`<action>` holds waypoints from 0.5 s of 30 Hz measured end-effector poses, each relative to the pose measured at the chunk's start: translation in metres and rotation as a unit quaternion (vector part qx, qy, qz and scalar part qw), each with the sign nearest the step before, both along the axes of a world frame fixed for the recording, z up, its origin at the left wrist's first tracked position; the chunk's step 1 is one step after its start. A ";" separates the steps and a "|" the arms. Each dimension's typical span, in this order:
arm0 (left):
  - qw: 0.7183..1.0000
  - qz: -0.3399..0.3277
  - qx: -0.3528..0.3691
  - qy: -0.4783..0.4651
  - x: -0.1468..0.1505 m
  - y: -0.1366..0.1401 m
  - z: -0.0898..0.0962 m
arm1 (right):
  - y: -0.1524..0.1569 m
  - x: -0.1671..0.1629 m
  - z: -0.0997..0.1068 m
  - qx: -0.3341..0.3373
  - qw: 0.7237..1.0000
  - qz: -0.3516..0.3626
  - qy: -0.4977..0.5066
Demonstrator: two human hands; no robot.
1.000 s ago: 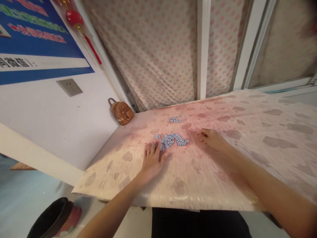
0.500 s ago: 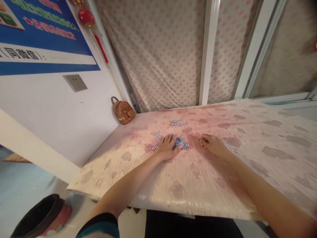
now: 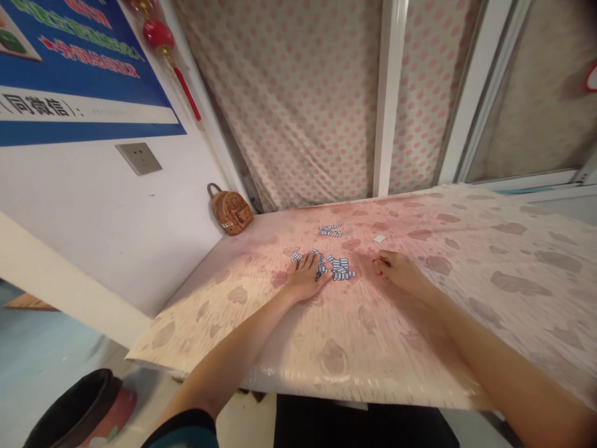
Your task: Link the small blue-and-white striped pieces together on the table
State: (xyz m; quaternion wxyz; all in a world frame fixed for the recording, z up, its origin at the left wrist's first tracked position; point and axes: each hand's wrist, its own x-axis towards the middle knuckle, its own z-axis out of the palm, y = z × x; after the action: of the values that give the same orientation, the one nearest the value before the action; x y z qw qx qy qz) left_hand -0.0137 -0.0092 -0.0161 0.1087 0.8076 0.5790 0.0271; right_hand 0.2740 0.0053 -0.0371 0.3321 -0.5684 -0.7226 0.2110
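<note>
The left hand (image 3: 305,280) is resting, grip splayed, over striped pieces (image 3: 342,272), apparently steadying them, while the right hand (image 3: 396,267) is lying curled, its hold indeterminable

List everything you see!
Table: one, cream and pink, middle
Striped pieces: many, blue and white, on table
Single piece: one, white, right of those
Little backpack: one, brown, at table's back left
Curtain: at least one, beige with pink dots, behind table
Poster: one, mostly blue, upper left
Lantern: one, red, right of poster
Socket: one, grey, below poster
Pot: one, black and pink, lower left
Sleeve: one, black and teal, bottom edge
Left hand: one, bare, on striped pieces
Right hand: one, bare, curled, right of pieces
</note>
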 end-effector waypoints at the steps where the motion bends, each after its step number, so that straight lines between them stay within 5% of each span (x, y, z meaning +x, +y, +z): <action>1: 1.000 -0.015 -0.003 -0.002 0.003 -0.003 0.000 | 0.000 0.000 0.000 0.000 1.000 0.000 0.002; 9: 0.984 -0.176 -0.010 -0.034 0.027 -0.039 0.011 | 0.002 0.003 -0.004 0.000 1.000 0.005 0.003; 15: 0.994 -0.106 0.028 -0.012 -0.014 -0.061 0.011 | 0.003 0.003 -0.005 0.005 1.000 0.011 0.008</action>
State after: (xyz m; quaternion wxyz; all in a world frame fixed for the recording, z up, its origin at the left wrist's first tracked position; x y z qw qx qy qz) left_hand -0.0276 -0.0706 -0.0052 0.0951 0.8669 0.4875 0.0416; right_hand 0.2767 0.0087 -0.0418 0.3382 -0.5571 -0.7272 0.2152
